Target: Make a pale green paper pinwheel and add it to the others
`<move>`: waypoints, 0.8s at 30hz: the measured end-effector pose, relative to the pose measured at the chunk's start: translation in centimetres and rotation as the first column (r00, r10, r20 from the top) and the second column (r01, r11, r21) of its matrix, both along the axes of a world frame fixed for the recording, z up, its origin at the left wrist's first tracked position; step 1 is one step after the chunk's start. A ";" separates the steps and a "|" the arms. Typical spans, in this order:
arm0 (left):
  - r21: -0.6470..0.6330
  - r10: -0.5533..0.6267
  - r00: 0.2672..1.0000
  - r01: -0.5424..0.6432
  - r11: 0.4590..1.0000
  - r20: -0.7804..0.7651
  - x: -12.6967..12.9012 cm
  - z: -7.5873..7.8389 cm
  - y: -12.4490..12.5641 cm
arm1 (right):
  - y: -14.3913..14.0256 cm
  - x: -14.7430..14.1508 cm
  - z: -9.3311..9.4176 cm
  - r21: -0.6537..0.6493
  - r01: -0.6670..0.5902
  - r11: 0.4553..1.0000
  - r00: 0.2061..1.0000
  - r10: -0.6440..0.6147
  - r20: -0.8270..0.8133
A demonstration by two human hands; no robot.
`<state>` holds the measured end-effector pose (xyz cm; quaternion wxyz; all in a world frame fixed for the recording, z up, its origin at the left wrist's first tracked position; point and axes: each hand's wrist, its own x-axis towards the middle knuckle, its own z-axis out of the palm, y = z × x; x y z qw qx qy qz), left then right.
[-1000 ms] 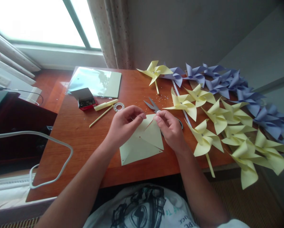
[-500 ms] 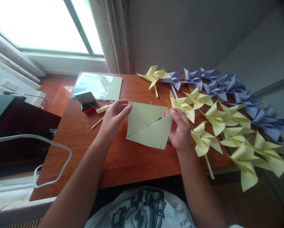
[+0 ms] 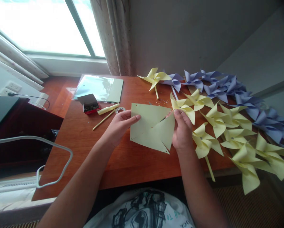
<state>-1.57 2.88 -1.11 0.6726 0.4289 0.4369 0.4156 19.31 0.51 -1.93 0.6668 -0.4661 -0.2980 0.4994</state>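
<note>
A square sheet of pale yellow paper (image 3: 146, 133) is held up above the table between both hands. It has slits running in from its corners and small holes at the middle and near the corners. My left hand (image 3: 120, 125) pinches its left edge, thumb on the front. At its upper right corner my right hand (image 3: 182, 129) grips the paper between thumb and fingers, and the slit there gapes a little. Finished yellow pinwheels (image 3: 203, 139) lie just right of my right hand. A roll of tape (image 3: 120, 110) shows beyond my left hand.
On the wooden table (image 3: 85, 164), a small red box (image 3: 91, 108), a yellow stick (image 3: 104, 119) and a rolled yellow tube (image 3: 108, 109) lie left. Behind them are flat sheets in clear film (image 3: 99, 88). Several purple pinwheels (image 3: 218, 84) fill the back right. A white cable (image 3: 49, 141) loops at left.
The paper has turned in my hands and shifted slightly right. My left thumb has moved from its upper left corner onto its left side. The tape roll has come into view.
</note>
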 end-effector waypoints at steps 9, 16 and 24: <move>0.009 0.055 0.998 -0.055 0.998 0.029 0.2 0.4 0.0 | 0.3 0.0 -0.4 -0.074 -0.060 0.995 0.997 0.062 0.034; 0.027 0.021 0.999 -0.022 0.999 0.028 0.0 0.0 0.0 | 0.4 0.1 -0.7 -0.086 0.001 0.996 0.999 0.003 0.047; 0.200 0.127 0.976 -0.091 0.976 -0.176 0.2 -0.1 0.2 | 0.5 0.2 -1.5 -0.057 0.054 0.997 0.981 -0.043 0.189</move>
